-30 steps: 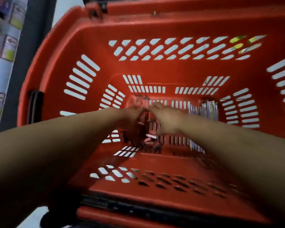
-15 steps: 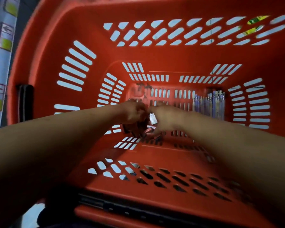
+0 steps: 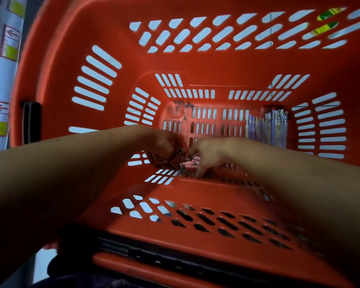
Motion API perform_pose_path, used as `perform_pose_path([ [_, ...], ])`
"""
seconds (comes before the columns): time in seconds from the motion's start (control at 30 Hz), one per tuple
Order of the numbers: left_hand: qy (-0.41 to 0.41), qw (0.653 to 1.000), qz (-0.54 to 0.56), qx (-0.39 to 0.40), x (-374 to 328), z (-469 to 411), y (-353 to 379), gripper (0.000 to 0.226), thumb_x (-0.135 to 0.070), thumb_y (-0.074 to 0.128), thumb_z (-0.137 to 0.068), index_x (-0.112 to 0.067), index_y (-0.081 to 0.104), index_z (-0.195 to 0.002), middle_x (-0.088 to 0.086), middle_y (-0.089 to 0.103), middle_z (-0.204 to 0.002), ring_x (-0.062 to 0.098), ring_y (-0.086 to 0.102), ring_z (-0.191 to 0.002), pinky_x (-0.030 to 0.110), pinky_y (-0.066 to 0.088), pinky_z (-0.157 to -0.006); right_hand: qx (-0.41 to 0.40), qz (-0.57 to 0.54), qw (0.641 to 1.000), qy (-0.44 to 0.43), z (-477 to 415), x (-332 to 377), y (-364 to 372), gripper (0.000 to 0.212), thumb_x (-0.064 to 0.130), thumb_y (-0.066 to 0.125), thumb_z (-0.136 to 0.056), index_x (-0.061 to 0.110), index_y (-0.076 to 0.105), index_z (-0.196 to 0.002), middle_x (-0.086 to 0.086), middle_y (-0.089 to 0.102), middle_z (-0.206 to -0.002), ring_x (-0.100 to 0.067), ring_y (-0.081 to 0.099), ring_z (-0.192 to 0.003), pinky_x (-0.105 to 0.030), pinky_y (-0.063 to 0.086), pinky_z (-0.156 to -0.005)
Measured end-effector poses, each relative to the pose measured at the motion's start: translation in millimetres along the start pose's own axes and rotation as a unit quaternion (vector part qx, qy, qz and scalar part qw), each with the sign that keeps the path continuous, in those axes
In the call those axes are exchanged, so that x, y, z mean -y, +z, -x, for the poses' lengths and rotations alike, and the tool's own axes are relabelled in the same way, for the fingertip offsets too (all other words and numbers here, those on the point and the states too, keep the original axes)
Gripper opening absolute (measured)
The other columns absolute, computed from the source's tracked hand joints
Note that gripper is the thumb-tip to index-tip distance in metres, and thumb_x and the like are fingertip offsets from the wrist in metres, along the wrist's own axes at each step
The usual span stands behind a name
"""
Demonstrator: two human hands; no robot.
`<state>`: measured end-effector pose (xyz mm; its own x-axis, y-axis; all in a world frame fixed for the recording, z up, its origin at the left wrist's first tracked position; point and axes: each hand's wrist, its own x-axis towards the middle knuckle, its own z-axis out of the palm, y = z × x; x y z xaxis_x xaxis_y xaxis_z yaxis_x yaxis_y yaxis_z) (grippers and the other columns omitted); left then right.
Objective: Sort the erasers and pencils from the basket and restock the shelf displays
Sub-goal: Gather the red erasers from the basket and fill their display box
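Both my arms reach down into a deep red plastic basket point(image 3: 216, 65). On its floor lies a small heap of erasers point(image 3: 189, 164), pinkish and dark, partly hidden by my fingers. My left hand point(image 3: 164, 145) is curled and grips some of the erasers at the heap's left side. My right hand point(image 3: 212, 154) has its fingers bent down onto the heap from the right, pinching at the erasers. A row of purple and cream pencils point(image 3: 267, 127) with metal ends lies along the basket's floor at the right, apart from both hands.
The basket's slotted walls rise steeply on all sides. A black handle mount point(image 3: 31, 121) sits on its left rim and a black bar point(image 3: 175, 258) runs along the near rim. Shelf labels with red arrows point(image 3: 0, 117) stand at the far left.
Both hands have sunk lower onto the eraser heap. The white eraser seen between the hands half a second ago is no longer visible. The camera has tilted slightly.
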<state>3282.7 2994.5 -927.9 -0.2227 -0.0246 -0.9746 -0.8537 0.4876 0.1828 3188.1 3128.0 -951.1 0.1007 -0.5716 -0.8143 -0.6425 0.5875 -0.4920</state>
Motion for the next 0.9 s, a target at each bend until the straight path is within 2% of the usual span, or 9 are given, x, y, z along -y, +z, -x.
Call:
perform_pose_path([
  [0.1, 0.027, 0.999, -0.025, -0.006, -2.5, 0.1, 4.6, 0.053, 0.004, 0.074, -0.084, -0.024, 0.055, -0.126, 0.012, 0.06, -0.124, 0.024, 0.064, -0.098, 0.052, 0.059, -0.087, -0.01, 0.018, 1.0, -0.008, 3.4, -1.0, -4.1, 0.071, 0.036, 0.088, -0.072, 0.018, 0.061, -0.135, 0.0, 0.059, -0.135, -0.024, 0.059, -0.118, -0.039, 0.051, -0.101],
  [0.2, 0.062, 0.993, -0.095, -0.038, -4.2, 0.6, 8.6, 0.072, -0.014, 0.091, -0.071, -0.024, 0.051, -0.13, 0.001, 0.055, -0.126, 0.022, 0.06, -0.109, 0.047, 0.059, -0.093, 0.009, -0.094, 0.996, 0.006, 1.6, -9.1, -0.9, 0.057, 0.023, 0.09, -0.072, 0.018, 0.065, -0.124, 0.0, 0.061, -0.119, -0.024, 0.064, -0.11, -0.042, 0.058, -0.093],
  [0.27, 0.078, 0.986, -0.137, -0.061, -5.2, 1.7, 14.0, 0.079, -0.019, 0.093, -0.07, -0.018, 0.048, -0.135, 0.001, 0.053, -0.124, 0.022, 0.059, -0.11, 0.042, 0.057, -0.094, 0.032, -0.172, 0.984, 0.026, 2.6, -13.5, 1.2, 0.047, 0.007, 0.088, -0.073, 0.012, 0.065, -0.114, -0.004, 0.061, -0.108, -0.025, 0.064, -0.107, -0.042, 0.061, -0.088],
  [0.37, 0.106, 0.987, -0.103, -0.064, -2.3, -0.2, 19.0, 0.077, -0.013, 0.09, -0.072, -0.013, 0.046, -0.135, 0.004, 0.059, -0.123, 0.022, 0.061, -0.108, 0.038, 0.058, -0.088, 0.051, -0.234, 0.97, 0.032, 5.2, -17.0, -0.2, 0.045, -0.007, 0.084, -0.073, 0.009, 0.062, -0.11, -0.006, 0.06, -0.102, -0.029, 0.064, -0.107, -0.041, 0.061, -0.088],
  [0.5, 0.107, 0.992, -0.048, -0.043, -2.4, -3.4, 28.5, 0.086, -0.027, 0.091, -0.071, -0.015, 0.044, -0.142, 0.001, 0.057, -0.133, 0.021, 0.059, -0.12, 0.038, 0.052, -0.104, 0.051, -0.235, 0.97, 0.043, 8.7, -19.4, 0.6, 0.048, -0.012, 0.081, -0.073, 0.0, 0.062, -0.115, -0.008, 0.063, -0.092, -0.026, 0.066, -0.088, -0.044, 0.059, -0.092],
  [0.63, 0.119, 0.983, -0.082, -0.111, -3.9, -6.8, 41.6, 0.076, -0.039, 0.088, -0.076, -0.019, 0.051, -0.139, -0.001, 0.056, -0.133, 0.017, 0.058, -0.115, 0.032, 0.05, -0.101, 0.049, -0.213, 0.975, 0.051, 13.4, -22.9, -2.1, 0.047, -0.014, 0.075, -0.076, -0.006, 0.064, -0.121, -0.007, 0.064, -0.085, -0.023, 0.064, -0.088, -0.042, 0.059, -0.092],
  [0.77, 0.137, 0.977, -0.085, -0.141, -2.8, -13.2, 48.3, 0.067, -0.039, 0.087, -0.077, -0.023, 0.05, -0.13, 0.002, 0.058, -0.134, 0.018, 0.058, -0.113, 0.026, 0.046, -0.093, 0.051, -0.19, 0.979, 0.049, 13.5, -21.1, -5.3, 0.046, -0.016, 0.071, -0.077, -0.005, 0.064, -0.121, -0.011, 0.064, -0.094, -0.03, 0.067, -0.094, -0.043, 0.061, -0.085],
  [0.83, 0.141, 0.976, -0.114, -0.119, -3.8, -16.1, 49.6, 0.076, -0.045, 0.082, -0.081, -0.024, 0.044, -0.144, 0.003, 0.051, -0.145, 0.018, 0.054, -0.121, 0.027, 0.043, -0.102, 0.053, -0.164, 0.984, 0.046, 10.9, -20.4, -3.7, 0.049, -0.014, 0.072, -0.076, -0.003, 0.063, -0.123, -0.018, 0.066, -0.11, -0.032, 0.071, -0.093, -0.043, 0.063, -0.08],
  [0.9, 0.145, 0.968, -0.176, -0.101, -5.4, -20.7, 48.5, 0.084, -0.06, 0.072, -0.079, -0.031, 0.04, -0.151, 0.004, 0.039, -0.155, 0.024, 0.045, -0.137, 0.039, 0.04, -0.113, 0.051, -0.147, 0.987, 0.041, 9.9, -23.0, -2.8, 0.049, -0.013, 0.072, -0.075, -0.003, 0.063, -0.123, -0.024, 0.067, -0.117, -0.03, 0.071, -0.083, -0.038, 0.062, -0.069],
])
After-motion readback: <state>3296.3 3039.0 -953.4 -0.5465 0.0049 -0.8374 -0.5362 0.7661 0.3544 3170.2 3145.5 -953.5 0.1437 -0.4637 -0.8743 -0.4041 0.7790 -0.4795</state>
